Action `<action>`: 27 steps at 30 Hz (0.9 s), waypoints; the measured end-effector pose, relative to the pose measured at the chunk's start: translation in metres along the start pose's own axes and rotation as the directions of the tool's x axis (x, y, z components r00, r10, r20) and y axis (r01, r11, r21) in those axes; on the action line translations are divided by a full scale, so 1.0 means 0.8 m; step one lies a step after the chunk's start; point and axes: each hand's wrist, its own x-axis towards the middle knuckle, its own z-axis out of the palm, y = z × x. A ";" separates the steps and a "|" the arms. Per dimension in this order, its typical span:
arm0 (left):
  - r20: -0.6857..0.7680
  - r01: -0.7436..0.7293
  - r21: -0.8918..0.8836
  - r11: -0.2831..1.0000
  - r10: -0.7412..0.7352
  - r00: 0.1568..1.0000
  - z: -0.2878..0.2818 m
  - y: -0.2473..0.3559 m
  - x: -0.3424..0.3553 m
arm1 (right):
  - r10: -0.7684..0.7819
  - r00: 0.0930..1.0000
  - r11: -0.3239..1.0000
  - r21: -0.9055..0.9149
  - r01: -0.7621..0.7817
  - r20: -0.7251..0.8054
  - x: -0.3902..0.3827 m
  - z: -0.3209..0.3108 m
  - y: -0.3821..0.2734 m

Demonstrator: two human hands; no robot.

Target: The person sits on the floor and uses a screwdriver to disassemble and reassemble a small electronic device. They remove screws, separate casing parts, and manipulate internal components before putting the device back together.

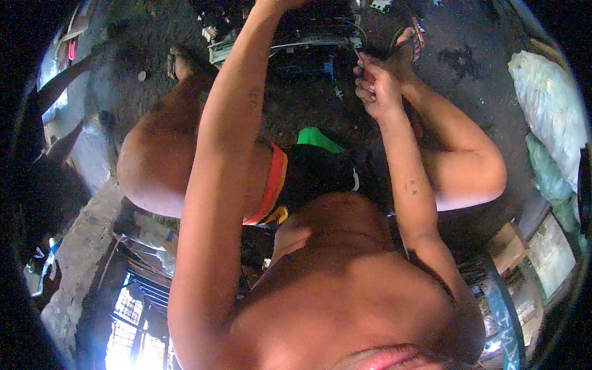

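Note:
My left arm reaches up to the top edge, where only the base of my left hand [282,4] shows; its fingers are out of the picture. My right hand [378,87] is closed around the reddish handle of a thin tool [369,76] that looks like a screwdriver. Its slender shaft points up and away, toward the right end of a dark boxy object [302,61] with a pale metal edge [283,44]. This object sits on the ground between my feet, and its far part is dim and partly hidden behind my left forearm.
Dark soil ground [456,61] surrounds my bent legs. A large pale plastic sack [549,111] stands at the right, with a greenish bag [549,172] below it. A small round disc [142,76] lies near my left foot. Boards [509,246] lean at the lower right.

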 end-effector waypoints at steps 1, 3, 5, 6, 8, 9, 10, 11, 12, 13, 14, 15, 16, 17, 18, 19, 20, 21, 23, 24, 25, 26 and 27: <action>0.031 0.011 -0.001 1.000 -0.011 0.999 0.000 -0.001 0.001 | -0.004 0.999 1.000 0.010 0.004 0.039 0.003 -0.006 0.002; 0.080 0.025 -0.007 1.000 -0.024 0.997 -0.004 -0.001 0.008 | -0.127 0.988 0.986 -0.100 0.135 0.083 0.009 -0.023 0.022; 0.064 0.020 0.044 0.999 -0.023 0.998 0.009 0.001 0.019 | -0.344 0.935 0.859 -0.372 0.351 0.089 0.050 -0.046 0.052; 0.065 0.023 0.073 0.997 -0.028 0.997 0.010 0.001 0.016 | -0.433 0.894 0.756 -0.494 0.429 0.114 0.064 -0.043 0.063; 0.150 0.014 0.027 1.000 -0.017 0.989 -0.001 -0.001 0.012 | -0.599 0.790 0.499 -0.710 0.497 0.132 0.069 -0.034 0.062; 0.183 0.026 0.012 1.000 -0.028 0.983 -0.011 -0.002 0.009 | -0.670 0.726 0.416 -0.732 0.540 0.156 0.047 -0.028 0.066; 0.104 -0.043 0.032 0.999 0.039 0.994 -0.006 -0.011 -0.001 | -0.650 0.735 0.422 -0.711 0.562 0.195 0.038 -0.020 0.062; 0.034 -0.050 0.079 0.996 0.047 0.998 0.007 -0.017 0.021 | -0.652 0.714 0.335 -0.748 0.573 0.256 0.048 -0.019 0.051; -0.012 -0.049 0.078 0.996 0.050 0.999 0.033 -0.007 0.028 | -0.648 0.350 -0.494 -0.723 0.482 0.676 0.068 -0.069 0.063; 0.042 -0.022 0.158 0.987 0.016 0.999 0.040 0.003 0.037 | -0.656 0.592 0.086 -0.733 0.674 0.468 0.074 -0.070 0.071; 0.137 0.005 0.159 0.987 -0.027 0.990 0.035 -0.005 0.032 | -0.566 0.788 0.662 -0.435 0.610 0.242 0.077 -0.058 0.089; 0.224 0.052 0.199 0.979 -0.097 0.970 0.019 -0.015 0.023 | -0.593 0.772 0.658 -0.417 0.627 0.227 0.143 -0.074 0.145; 0.016 0.024 0.257 0.966 -0.029 0.999 0.051 -0.022 0.003 | -0.590 0.749 0.591 -0.472 0.655 0.301 0.141 -0.085 0.161; -0.034 0.134 0.214 0.968 -0.129 0.991 0.095 -0.081 -0.049 | -0.552 0.746 0.479 -0.590 0.650 0.373 0.108 -0.068 0.176; -0.096 -0.016 0.094 0.995 0.025 0.995 0.097 -0.051 -0.016 | -0.658 0.666 0.310 -0.679 0.665 0.352 0.117 -0.075 0.147; 0.045 -0.004 0.047 0.999 0.002 0.999 0.083 -0.022 0.012 | -0.725 0.595 0.152 -0.762 0.629 0.346 0.122 -0.089 0.128; 0.015 -0.013 0.023 1.000 0.013 1.000 0.077 -0.011 0.016 | -0.763 0.548 0.095 -0.779 0.620 0.343 0.122 -0.096 0.127; 0.002 -0.007 0.020 1.000 0.007 1.000 0.074 -0.009 0.009 | -0.787 0.511 0.058 -0.783 0.619 0.346 0.125 -0.095 0.141; -0.001 0.005 0.061 0.998 -0.005 1.000 0.075 -0.022 -0.015 | -0.806 0.490 0.098 -0.740 0.666 0.334 0.135 -0.094 0.188; -0.008 -0.001 0.095 0.995 0.002 1.000 0.077 -0.030 -0.023 | -0.810 0.492 0.157 -0.690 0.707 0.320 0.144 -0.094 0.207; -0.016 -0.019 0.117 0.993 0.021 1.000 0.072 -0.034 -0.018 | -0.817 0.493 0.208 -0.645 0.735 0.298 0.154 -0.088 0.214; 0.042 -0.018 0.069 0.997 0.016 0.999 0.063 -0.021 0.001 | -0.787 0.547 0.221 -0.697 0.683 0.287 0.153 -0.085 0.197; 0.113 0.005 0.011 1.000 -0.006 0.994 0.055 -0.006 -0.001 | -0.737 0.615 0.231 -0.750 0.620 0.281 0.129 -0.088 0.177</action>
